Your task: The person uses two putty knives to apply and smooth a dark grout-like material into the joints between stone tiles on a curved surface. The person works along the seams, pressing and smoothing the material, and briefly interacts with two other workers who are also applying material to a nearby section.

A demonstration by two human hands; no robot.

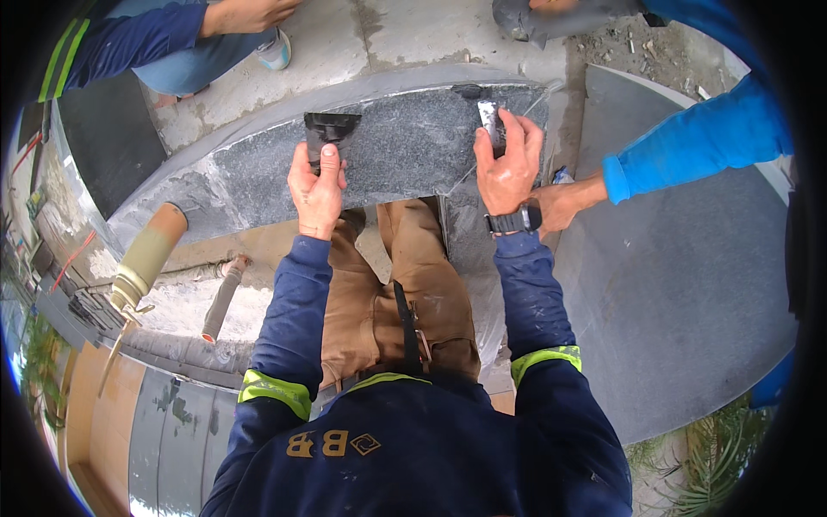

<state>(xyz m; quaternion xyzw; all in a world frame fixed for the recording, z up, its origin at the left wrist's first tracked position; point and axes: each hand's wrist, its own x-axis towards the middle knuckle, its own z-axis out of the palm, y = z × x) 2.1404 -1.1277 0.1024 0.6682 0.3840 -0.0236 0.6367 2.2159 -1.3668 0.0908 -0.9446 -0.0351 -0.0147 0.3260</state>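
Note:
A curved dark grey stone slab (267,164) lies across in front of me, its speckled surface marked with pale dust. My left hand (317,191) is closed on a black scraper (334,127) with a wide, flared edge, above the slab's middle. Over the slab's right end, my right hand (512,168) grips a small putty knife (489,119) between thumb and fingers; its blade is shiny and smeared. A patch of dark paste (469,90) lies at the slab's far edge, close to that blade. The tools' handles are mostly hidden by my fingers.
A co-worker's hand (560,205) in a blue sleeve is right beside my right wrist. Another person's hand (250,15) shows at the far left. A large dark slab (680,284) stands at right. Capped pipe (155,246) and smaller pipe (226,297) rise at left.

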